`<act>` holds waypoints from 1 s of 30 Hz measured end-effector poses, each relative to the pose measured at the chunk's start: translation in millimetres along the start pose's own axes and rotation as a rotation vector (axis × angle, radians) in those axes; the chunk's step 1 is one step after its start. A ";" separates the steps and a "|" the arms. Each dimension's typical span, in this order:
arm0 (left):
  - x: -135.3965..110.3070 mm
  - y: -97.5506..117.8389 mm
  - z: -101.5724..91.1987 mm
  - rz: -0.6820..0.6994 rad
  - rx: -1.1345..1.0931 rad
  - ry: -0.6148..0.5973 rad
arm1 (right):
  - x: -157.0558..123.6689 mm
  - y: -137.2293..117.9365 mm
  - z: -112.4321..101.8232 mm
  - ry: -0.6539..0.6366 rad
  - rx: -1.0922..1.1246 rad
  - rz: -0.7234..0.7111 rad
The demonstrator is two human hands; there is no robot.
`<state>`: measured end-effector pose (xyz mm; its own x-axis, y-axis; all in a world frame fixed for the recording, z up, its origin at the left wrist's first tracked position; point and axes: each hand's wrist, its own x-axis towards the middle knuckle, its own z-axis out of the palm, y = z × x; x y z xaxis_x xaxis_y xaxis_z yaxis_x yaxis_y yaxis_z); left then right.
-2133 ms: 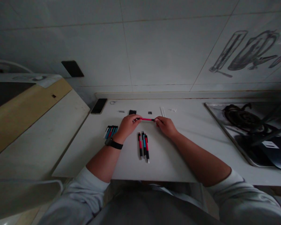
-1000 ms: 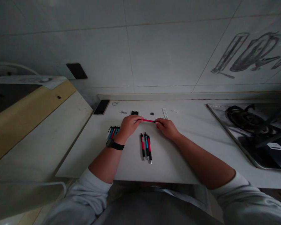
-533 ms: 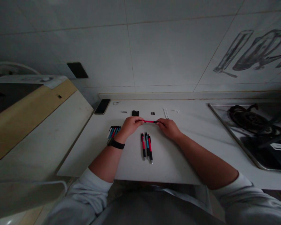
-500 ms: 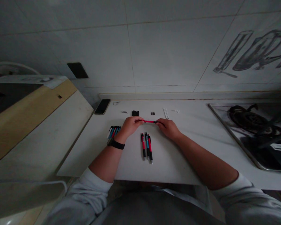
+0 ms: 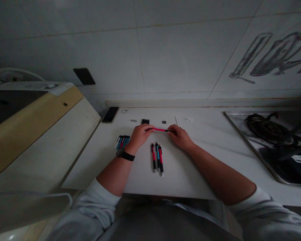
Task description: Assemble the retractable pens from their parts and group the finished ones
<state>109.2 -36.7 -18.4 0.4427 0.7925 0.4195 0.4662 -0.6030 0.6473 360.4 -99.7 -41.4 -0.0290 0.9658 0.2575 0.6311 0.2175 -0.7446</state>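
Found the red pen held level just above the white counter, far of three pens lying side by side, left hand and right hand each pinched shut on one end; judged light, stiff, smooth-barrelled, best gripped by fingertips near the ends.

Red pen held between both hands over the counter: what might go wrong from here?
1. The left hand and right hand pinch the red pen only at its ends; if it slips, it may drop onto the three pens lying just below and scatter them.
2. The tiny grey parts and black pieces lie loose just behind the hands; a nudge could send them rolling, hard to find in this dim light.
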 end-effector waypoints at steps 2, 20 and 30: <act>-0.2 0.0 0.0 0.008 -0.007 0.008 | -0.3 -0.5 0.4 -0.016 -0.014 -0.004; -0.2 -0.3 0.2 0.026 0.030 -0.016 | -1.8 -4.4 2.2 -0.088 -0.052 -0.010; -0.2 0.5 0.7 0.031 0.020 -0.062 | -1.7 -1.8 2.9 -0.069 -0.080 -0.004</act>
<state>109.8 -37.2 -18.6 0.5034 0.7666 0.3985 0.4666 -0.6294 0.6213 357.1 -101.3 -42.3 -0.0828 0.9730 0.2155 0.6910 0.2119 -0.6912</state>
